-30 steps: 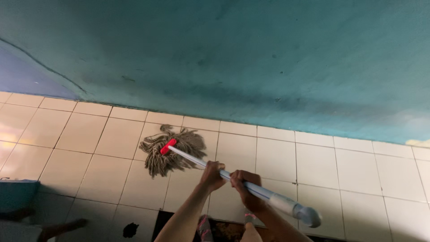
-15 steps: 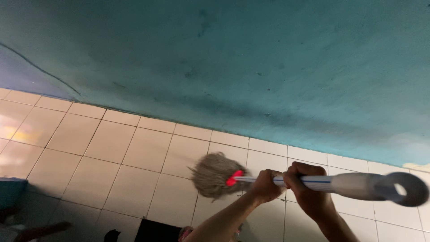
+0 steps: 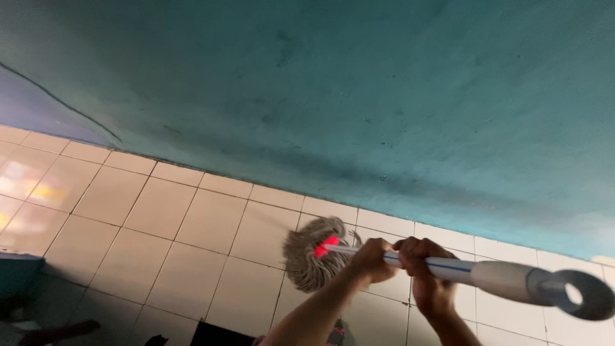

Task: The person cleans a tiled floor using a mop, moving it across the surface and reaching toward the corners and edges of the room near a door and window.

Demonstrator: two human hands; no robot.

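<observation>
Both hands wrapped tight around the mop handle, fingers closed on it. Left hand sits lower on the shaft, nearer the mop end; right hand just behind it, the two almost touching. Handle is white with a thin blue stripe, then a grey grip sleeve and a grey hanging loop at the near end, which pokes toward the camera at lower right. Shaft runs roughly level across the lower right of the view, from the loop over to a red collar. String mop head, beige-grey yarn, bunched up at that collar, over the cream floor tiles near the base of the teal wall; can't tell if the strands are pressed flat on the tile or slightly lifted. Wall fills the upper part of the view, with a bluish-purple patch at far left. Dark blue object at lower left edge, cut off. Person's foot partly visible at the bottom, below the left forearm.
</observation>
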